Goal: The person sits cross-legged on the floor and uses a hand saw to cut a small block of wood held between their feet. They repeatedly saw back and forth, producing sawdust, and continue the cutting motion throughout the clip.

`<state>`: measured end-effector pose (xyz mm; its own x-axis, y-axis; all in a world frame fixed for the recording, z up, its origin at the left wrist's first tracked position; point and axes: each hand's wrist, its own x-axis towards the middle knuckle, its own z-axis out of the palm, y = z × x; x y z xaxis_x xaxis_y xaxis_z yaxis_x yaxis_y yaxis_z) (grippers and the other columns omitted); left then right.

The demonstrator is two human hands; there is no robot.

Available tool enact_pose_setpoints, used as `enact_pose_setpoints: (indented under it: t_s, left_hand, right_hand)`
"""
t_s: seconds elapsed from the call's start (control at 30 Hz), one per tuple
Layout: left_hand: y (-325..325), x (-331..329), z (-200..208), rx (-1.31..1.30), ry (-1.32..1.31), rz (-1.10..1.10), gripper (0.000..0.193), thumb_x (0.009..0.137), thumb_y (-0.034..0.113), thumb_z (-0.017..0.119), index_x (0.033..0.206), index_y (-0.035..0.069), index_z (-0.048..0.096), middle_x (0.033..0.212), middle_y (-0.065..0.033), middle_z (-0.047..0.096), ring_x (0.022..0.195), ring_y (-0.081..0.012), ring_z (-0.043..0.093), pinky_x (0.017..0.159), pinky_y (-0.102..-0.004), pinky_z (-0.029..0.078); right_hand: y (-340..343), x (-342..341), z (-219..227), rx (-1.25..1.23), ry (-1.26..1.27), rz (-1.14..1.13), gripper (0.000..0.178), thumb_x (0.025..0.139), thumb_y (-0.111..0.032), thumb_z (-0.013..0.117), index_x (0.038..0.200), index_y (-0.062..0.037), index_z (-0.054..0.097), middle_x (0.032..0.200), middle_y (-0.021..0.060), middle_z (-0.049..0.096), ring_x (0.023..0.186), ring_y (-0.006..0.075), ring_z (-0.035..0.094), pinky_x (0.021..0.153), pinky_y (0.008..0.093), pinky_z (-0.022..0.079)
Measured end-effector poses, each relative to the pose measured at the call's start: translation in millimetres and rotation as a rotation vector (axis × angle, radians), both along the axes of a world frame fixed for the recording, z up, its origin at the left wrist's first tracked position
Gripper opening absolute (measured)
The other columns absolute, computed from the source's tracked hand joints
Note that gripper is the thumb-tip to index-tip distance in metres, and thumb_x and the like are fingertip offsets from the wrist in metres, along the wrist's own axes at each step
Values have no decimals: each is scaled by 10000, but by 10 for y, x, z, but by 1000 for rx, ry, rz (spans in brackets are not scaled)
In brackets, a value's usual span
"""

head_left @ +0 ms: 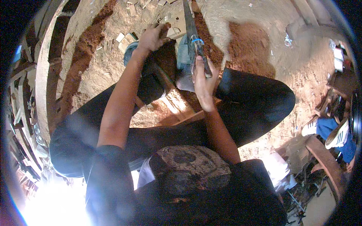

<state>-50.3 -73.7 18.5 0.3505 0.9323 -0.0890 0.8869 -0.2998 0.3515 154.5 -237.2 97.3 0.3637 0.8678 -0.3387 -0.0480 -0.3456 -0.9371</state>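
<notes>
My right hand (pixel 205 77) is wrapped round the handle of a long dark-bladed hand tool (pixel 190 24), thumb laid along the top. A bright blue tie circles it just ahead of the grip, and its blade runs away from me past the upper edge. Teeth cannot be made out. To the left, my left hand (pixel 152 37) has its fingers bent against a pale piece of wood (pixel 178 27), close beside the blade. Both sandalled feet are partly visible under the hands, one in a grey-green sandal (pixel 183 52).
My bent legs in dark trousers (pixel 256 100) frame the dirt floor. Wood offcuts (pixel 132 9) lie ahead, and a reddish mound (pixel 249 49) sits right of the blade. A curved timber (pixel 47 75) stands left. Another person's striped shoes (pixel 336 135) show at right, near a brown plank (pixel 325 160).
</notes>
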Motion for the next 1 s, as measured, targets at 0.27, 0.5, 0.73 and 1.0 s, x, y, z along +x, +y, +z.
enact_pose_setpoints:
  t_s: [0.27,0.5,0.73,1.0]
  left_hand:
    - [0,39,213,-73,71,-55,414,859,395,674,1235,222,682,1143,-107,696,1101,-324,638,987,-516,455]
    - [-27,141,281,-70,72,-55,366,901,357,626,1229,204,678,1149,-111,686,1097,-342,633,957,-529,473]
    - [-73,134,191,-67,-24,10,327,924,359,610,1198,200,690,1111,-129,669,1123,-342,607,948,-514,463]
    - [-106,108,123,140,63,-8,318,938,376,598,1202,234,705,1129,-107,655,1138,-312,586,969,-491,433]
  right_hand:
    - [-79,-38,490,-177,193,-1,300,980,-267,639,1074,17,667,888,95,691,835,201,624,788,344,502]
    - [-107,-98,324,171,-1,37,238,1011,-246,601,889,-47,647,692,-91,490,623,19,422,539,223,316]
    - [-83,-143,530,48,61,63,211,1012,-205,582,977,-16,670,752,-66,536,694,29,447,605,217,369]
    - [-64,-117,355,63,63,149,238,1013,-245,592,1146,-51,628,728,-25,565,516,72,492,448,269,416]
